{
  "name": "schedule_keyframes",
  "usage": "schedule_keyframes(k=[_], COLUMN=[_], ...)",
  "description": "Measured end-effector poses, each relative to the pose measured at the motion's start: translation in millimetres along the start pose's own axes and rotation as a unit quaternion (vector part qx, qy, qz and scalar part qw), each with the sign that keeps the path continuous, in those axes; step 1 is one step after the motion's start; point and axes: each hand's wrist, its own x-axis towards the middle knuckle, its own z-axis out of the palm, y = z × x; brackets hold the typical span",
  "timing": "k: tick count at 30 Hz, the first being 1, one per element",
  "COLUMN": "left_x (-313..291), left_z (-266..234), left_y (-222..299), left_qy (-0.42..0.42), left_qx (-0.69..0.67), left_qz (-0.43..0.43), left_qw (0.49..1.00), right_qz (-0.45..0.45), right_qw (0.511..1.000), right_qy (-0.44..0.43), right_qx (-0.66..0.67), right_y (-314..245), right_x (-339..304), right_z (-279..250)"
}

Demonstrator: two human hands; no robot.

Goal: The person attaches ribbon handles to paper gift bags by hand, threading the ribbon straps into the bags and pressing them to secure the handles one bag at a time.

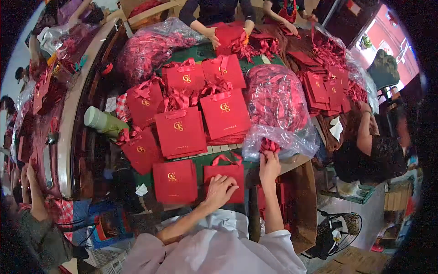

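Left hand (221, 191) half-open, fingers loosely bent over red bag (225, 170); right hand (269, 168) pinching red ribbons (269, 145) at clear sack (277, 102).

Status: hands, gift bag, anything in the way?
Left hand on red gift bag. Right hand grasping red ribbons at mouth of clear plastic bag. Gift-bag stack close left.

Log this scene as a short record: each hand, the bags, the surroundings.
Left hand: on a red gift bag with a ribbon handle
Right hand: fingers at red ribbons, by the mouth of a clear plastic bag; grip unclear
Left of that gift bag: bag stack, no handles visible
Beyond: several ribbon-handled bags
Far left of these: pale green bottle
Near right: cardboard box
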Motion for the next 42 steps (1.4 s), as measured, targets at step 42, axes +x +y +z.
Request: schedule_keyframes(k=[42], left_x=[32.2], left_z=[-28.0], left_y=[-20.4], left_qy=[0.03], left_qx=[0.168], left_qz=[-0.043], left_qw=[0.984], right_qz=[-0.039], right_qw=[0.913], right_qy=[-0.249], right_qx=[0.32], right_y=[-74.3], right_x=[-45.7], right_z=[-38.9])
